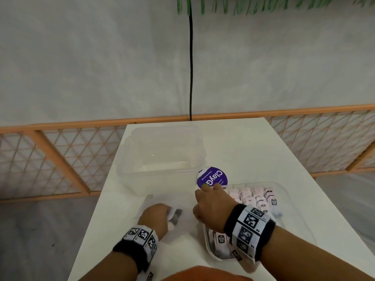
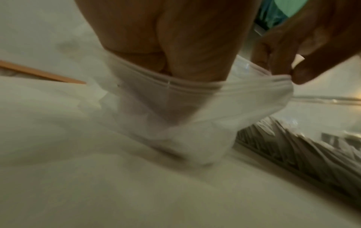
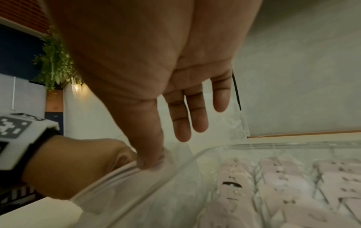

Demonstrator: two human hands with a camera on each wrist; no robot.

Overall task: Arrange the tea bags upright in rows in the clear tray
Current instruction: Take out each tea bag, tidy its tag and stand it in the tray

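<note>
A clear zip bag (image 1: 183, 230) lies on the white table (image 1: 253, 142), left of the clear tray (image 1: 284, 187). My left hand (image 1: 162, 213) is pushed down inside the bag (image 2: 195, 108) and grips a tea bag (image 1: 175, 216); its fingertips are hazy behind the plastic. My right hand (image 1: 209, 201) pinches the bag's rim (image 3: 117, 174) between thumb and forefinger, with the other fingers (image 3: 197, 117) straight. The tray (image 3: 195, 155) holds pale pink tea bags (image 1: 255, 195) standing upright in rows (image 3: 273, 177).
A large clear tub (image 1: 162, 151) stands at the back of the table. A round purple label (image 1: 213, 176) lies between the tub and the tray. An orange lattice fence (image 1: 60, 155) runs behind the table, and a black cable (image 1: 190, 57) hangs down the wall.
</note>
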